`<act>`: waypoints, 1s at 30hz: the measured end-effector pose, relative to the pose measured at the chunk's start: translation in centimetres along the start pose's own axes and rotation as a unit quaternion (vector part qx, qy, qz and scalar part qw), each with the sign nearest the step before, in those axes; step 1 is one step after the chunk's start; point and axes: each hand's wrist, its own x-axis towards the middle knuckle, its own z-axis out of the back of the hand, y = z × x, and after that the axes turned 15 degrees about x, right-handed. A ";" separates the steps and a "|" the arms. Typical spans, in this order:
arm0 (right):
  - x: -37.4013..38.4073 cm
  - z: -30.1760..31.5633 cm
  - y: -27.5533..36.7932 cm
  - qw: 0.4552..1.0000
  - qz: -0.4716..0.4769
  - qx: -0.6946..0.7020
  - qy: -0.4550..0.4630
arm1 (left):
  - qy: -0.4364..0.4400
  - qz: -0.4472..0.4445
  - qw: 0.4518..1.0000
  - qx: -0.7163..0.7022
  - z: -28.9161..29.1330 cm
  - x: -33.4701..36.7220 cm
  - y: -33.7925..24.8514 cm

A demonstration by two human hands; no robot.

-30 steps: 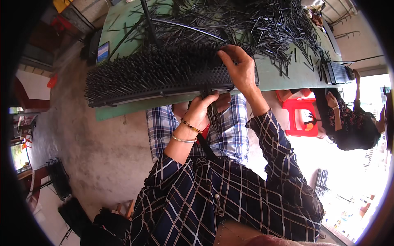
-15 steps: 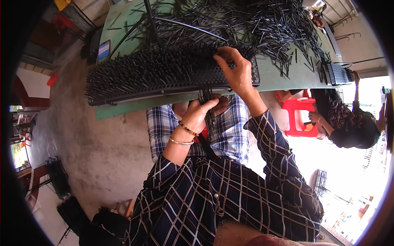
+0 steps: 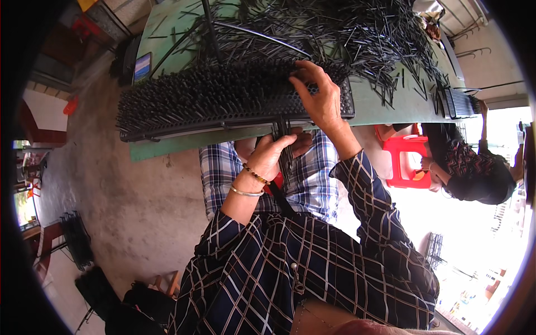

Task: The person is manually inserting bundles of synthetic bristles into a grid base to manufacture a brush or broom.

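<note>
A long black perforated rack (image 3: 290, 106) lies along the table's near edge, its holes densely filled with upright thin black sticks (image 3: 190, 95) over the left and middle. Toward the right end, rows of holes show bare. My left hand (image 3: 273, 152), with a beaded bracelet and a bangle at the wrist, is closed round a bundle of thin black sticks (image 3: 285, 159) just below the rack's front edge. Over the rack's right part is my right hand (image 3: 322, 95), thumb and forefinger bent toward each other at the sticks; whatever lies between the fingertips is too dark to make out.
Loose black sticks (image 3: 385, 50) lie heaped across the green table (image 3: 385, 114). A dark metal bar (image 3: 210, 30) rises behind the rack. At the right, another person (image 3: 474, 167) works by a second rack (image 3: 460, 103), next to a red stool (image 3: 405, 159).
The right hand has shifted very slightly at the same spot on the rack. My left hand keeps its hold on the bundle of sticks, and the view has moved a little.
</note>
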 end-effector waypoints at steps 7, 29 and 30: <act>-0.2 0.0 -0.2 0.995 0.078 -0.068 0.002 | 0.000 0.003 1.000 -0.004 0.1 0.0 0.0; 0.2 0.1 -0.3 0.992 0.076 -0.074 -0.066 | 0.007 -0.005 1.000 -0.005 -0.1 0.0 0.1; 0.2 0.1 -0.2 0.991 0.083 -0.082 -0.059 | 0.011 -0.008 1.000 -0.004 -0.1 0.1 0.0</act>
